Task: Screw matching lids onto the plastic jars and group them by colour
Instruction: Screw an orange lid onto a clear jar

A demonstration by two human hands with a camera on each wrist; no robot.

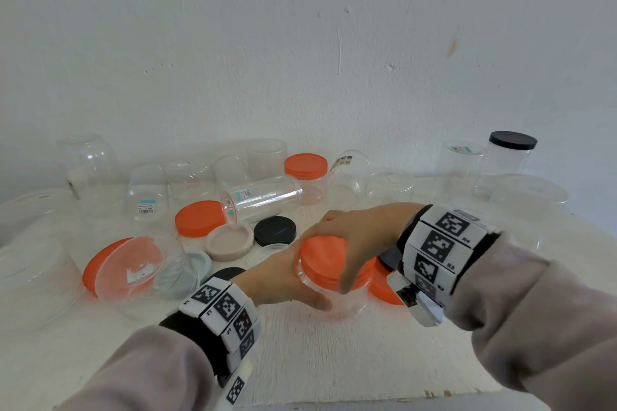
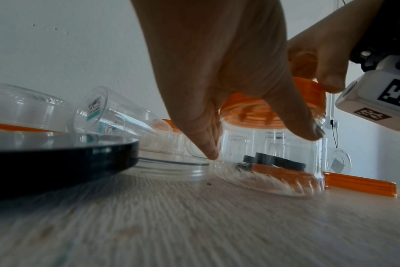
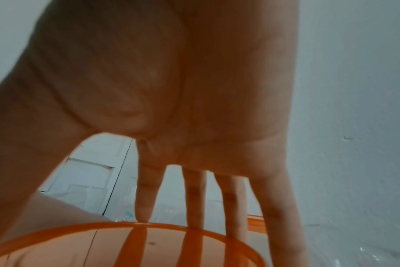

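Jar (image 1: pixel 337 300) upright near desk (image 1: pixel 334 360) front edge, axis vertical; left hand (image 1: pixel 283 280) curled round its wall, steadying; orange lid (image 1: pixel 325 255) on its mouth directly under right hand (image 1: pixel 360 237), fingers (image 3: pixel 144 198) spread, clamping rim from above; loose lids, bare jars behind toward back edge.

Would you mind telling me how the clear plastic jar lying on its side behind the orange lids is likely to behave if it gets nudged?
The clear plastic jar lying on its side would probably roll, since its round wall rests on the white table. It looks empty and thin-walled, so likely very light and easily shifted. The loose orange lid beside its mouth might stop it.
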